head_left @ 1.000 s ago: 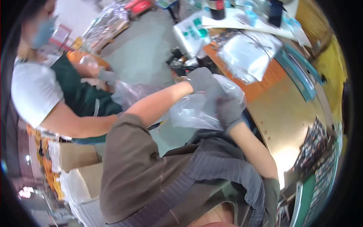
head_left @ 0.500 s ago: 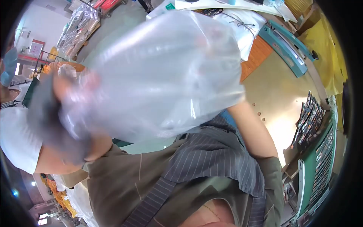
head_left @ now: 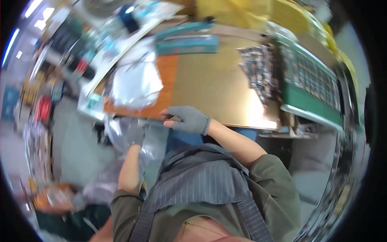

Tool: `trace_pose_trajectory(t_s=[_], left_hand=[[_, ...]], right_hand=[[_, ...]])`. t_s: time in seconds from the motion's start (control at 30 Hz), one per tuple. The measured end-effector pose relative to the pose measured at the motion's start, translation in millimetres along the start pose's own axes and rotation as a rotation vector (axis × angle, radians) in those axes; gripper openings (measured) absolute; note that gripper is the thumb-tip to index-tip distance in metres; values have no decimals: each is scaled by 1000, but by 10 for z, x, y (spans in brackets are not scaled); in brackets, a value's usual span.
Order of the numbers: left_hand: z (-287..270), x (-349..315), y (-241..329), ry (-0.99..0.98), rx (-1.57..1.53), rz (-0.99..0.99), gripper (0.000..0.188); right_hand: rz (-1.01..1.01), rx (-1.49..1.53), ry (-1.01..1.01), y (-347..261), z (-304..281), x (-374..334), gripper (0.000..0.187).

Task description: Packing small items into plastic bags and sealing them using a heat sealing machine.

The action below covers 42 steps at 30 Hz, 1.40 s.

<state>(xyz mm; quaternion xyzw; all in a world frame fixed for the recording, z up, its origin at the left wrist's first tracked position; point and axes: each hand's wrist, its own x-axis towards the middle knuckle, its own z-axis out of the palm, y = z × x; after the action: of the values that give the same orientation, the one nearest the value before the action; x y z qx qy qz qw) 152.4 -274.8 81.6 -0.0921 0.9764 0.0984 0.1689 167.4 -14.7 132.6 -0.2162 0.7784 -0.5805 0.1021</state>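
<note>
**Bag drops from the lens to the table edge**

Gone from in front of the camera is the big clear plastic bag [head_left: 151, 139] that filled the view half a second ago; it now hangs low at centre left of the frame, bunched just below the near edge of the work table [head_left: 217, 92]. Nearest us, a grey striped apron [head_left: 201, 185] over olive sleeves fills the bottom of the picture and hides whatever lies beneath. Both forearms rise out of it. Left hand [head_left: 136, 133], in a grey glove, is closed around the crumpled upper part of the bag, fingers wrapped in the film. Right hand [head_left: 188, 119], also gloved grey, sits at the table's near edge with fingers curled and pinched toward the bag's top; exactly what it nips is blurred, so I cannot tell for sure.

Just beyond the hands, an orange mat [head_left: 161, 86] lies on the table with a heap of clear bags [head_left: 135, 84] on it. Farther up, teal boxes [head_left: 187, 42] line the far side, and a green rack [head_left: 312, 86] stands at right. Lower left, another person in a dark green top [head_left: 64, 218] is partly visible, blurred.
</note>
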Motion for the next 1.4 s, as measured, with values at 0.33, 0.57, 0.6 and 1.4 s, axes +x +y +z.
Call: trace_pose_trajectory(t_s=[0.33,0.57,0.6,1.4], left_hand=[[-280,-249,1352,-333,-142,654,39],[368,301,2620,-420,-738,709,29],[424,312,2804,-426,-743,718,29],[1078,713,4113,-302,-1005,543,63]], right_hand=[[298,-1040,1126,188,-2923,-1618,73],[771,-1057,1373,763,-4039,-2373,81],[754,-1109,1391,829,-4109,-2529,78],[451,-1008,684,489,-3113,-1759,52]])
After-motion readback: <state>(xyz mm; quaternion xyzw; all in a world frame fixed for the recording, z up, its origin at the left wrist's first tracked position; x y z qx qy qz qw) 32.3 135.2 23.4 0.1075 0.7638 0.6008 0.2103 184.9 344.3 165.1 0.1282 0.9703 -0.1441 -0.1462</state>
